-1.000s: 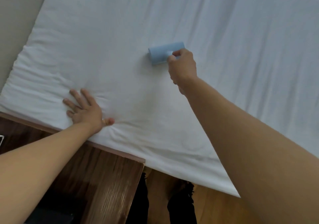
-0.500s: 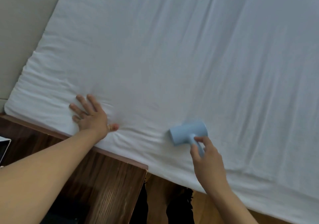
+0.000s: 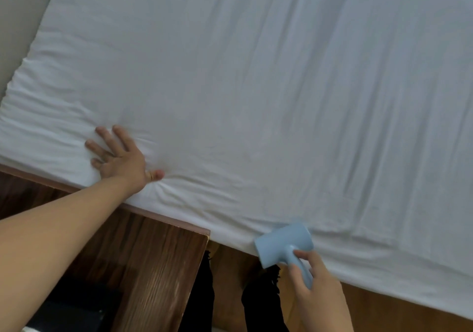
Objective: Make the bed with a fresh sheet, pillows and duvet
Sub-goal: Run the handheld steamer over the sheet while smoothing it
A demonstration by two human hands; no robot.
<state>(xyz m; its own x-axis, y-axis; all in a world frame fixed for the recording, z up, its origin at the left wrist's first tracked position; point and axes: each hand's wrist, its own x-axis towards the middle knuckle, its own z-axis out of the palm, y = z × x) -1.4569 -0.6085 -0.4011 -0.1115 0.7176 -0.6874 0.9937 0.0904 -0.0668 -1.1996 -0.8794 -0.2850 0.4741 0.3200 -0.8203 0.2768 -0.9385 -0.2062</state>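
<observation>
A white sheet (image 3: 256, 88) covers the mattress and fills most of the view, with fine creases running across it. My left hand (image 3: 120, 156) lies flat with spread fingers near the sheet's near edge and presses it down. My right hand (image 3: 316, 288) grips the handle of a light blue lint roller (image 3: 282, 244). The roller's head sits at the very edge of the mattress, partly over the side. No pillow or duvet is in view.
A dark wooden bedside unit (image 3: 143, 267) stands against the bed at the lower left. My dark-clad legs (image 3: 261, 303) stand on the wooden floor (image 3: 399, 313) beside the bed. A pale wall (image 3: 18, 24) runs along the bed's left end.
My right hand has drawn the lint roller from the middle of the sheet towards me, down to the mattress edge. My left hand has stayed pressed on the sheet.
</observation>
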